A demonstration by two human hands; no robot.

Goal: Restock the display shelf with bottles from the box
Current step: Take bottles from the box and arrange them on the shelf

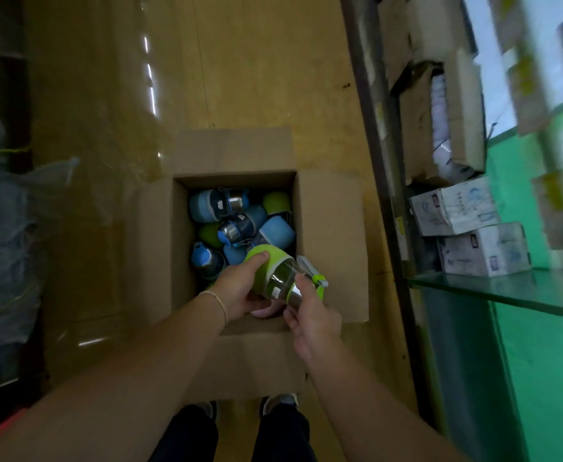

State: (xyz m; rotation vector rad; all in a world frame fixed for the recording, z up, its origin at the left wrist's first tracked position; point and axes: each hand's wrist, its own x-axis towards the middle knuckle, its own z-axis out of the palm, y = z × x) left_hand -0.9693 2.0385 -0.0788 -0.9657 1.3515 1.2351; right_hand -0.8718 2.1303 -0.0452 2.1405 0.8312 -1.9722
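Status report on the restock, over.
Left hand and right hand grip green bottle over box. More bottles inside. Nothing seen blocking glass shelf.

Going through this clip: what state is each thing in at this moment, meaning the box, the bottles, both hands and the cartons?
Cardboard box: open, flaps folded outward, on the floor.
Loose bottles: blue and green, lying jumbled inside the box.
Green bottle: lifted, tilted sideways over the box's near right corner.
Left hand: grips the bottle's green sleeve end.
Right hand: grips its lid end.
White cartons: closed, stacked on the shelving.
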